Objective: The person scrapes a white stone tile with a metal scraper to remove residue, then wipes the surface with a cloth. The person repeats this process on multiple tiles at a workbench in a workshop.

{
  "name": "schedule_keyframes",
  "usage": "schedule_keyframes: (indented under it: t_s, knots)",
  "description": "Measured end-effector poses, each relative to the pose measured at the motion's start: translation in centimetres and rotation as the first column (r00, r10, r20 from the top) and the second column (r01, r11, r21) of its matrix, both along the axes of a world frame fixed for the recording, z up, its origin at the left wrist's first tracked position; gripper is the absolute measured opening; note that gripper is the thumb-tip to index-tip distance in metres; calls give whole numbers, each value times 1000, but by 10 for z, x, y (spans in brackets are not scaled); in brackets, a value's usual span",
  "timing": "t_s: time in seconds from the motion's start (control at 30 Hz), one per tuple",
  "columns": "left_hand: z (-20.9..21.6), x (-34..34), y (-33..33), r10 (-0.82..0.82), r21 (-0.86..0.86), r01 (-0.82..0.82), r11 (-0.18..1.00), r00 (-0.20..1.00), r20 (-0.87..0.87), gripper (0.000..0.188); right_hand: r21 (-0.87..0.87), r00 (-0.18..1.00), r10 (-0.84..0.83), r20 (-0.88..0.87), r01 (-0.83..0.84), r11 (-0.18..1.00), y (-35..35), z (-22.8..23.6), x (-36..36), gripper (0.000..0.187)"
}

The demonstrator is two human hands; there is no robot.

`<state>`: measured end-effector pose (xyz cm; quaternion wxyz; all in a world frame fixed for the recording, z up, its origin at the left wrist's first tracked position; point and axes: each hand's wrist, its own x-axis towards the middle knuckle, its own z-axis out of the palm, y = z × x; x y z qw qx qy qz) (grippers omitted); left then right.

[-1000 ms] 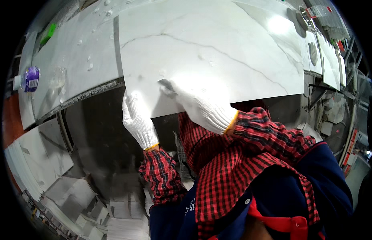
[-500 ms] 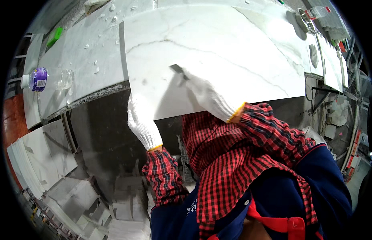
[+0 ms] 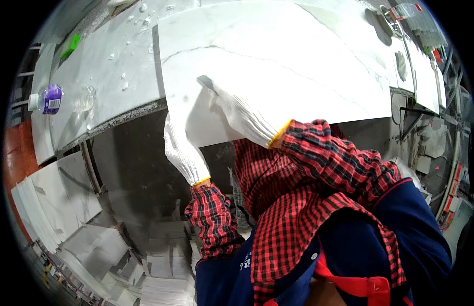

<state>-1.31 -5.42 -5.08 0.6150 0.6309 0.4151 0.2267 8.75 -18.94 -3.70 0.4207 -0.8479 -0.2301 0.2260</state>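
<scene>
A large white marble-patterned slab [image 3: 278, 56] with thin grey veins lies across the bench in front of me. My right hand [image 3: 242, 112], in a white knitted glove, is closed on a small flat grey scraper blade [image 3: 205, 81], whose tip is over the left part of the slab. How its other end sits in the glove is hidden. My left hand [image 3: 183, 153], gloved too, grips the slab at its near left corner. Its fingertips are mostly hidden. Both forearms wear red and black checked sleeves.
Left of the slab, a plastic bottle [image 3: 53, 99] with a purple label lies on a pale bench top [image 3: 107, 97] among white crumbs. A green block [image 3: 70, 47] is farther back. A round metal dish [image 3: 391, 21] and a clear bottle [image 3: 405, 10] are far right. Stacked tiles [image 3: 58, 204] stand lower left.
My right hand has moved left with the scraper blade, which is now nearer the slab's left edge. My left hand stays at the corner, and the slab looks unmoved.
</scene>
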Motion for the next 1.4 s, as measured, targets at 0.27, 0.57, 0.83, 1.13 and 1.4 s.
schedule_keyframes:
  t_s: [0.27, 0.57, 0.83, 1.13, 1.4]
  knots:
    - [-15, -3, 3, -31, 50, 29, 998, 999, 26, 49, 430, 964, -75, -254, 182, 884, 4, -27, -9, 35]
    - [-5, -3, 1, -59, 52, 58, 997, 998, 13, 43, 567, 966, 68, -250, 89, 819, 9, -91, 3, 41]
    - [0, -2, 5, -91, -6, 91, 996, 994, -67, 48, 137, 989, 53, 140, -73, 988, 11, 3, -12, 40]
    - [27, -42, -8, 46, 728, 81, 681, 987, -153, 41, 86, 978, -51, -201, 70, 994, -131, 38, -18, 46]
    - [33, -21, -104, -593, 680, 722, 124, 604, -533, 56, -64, 975, -219, 41, 222, 973, -158, 41, -24, 44]
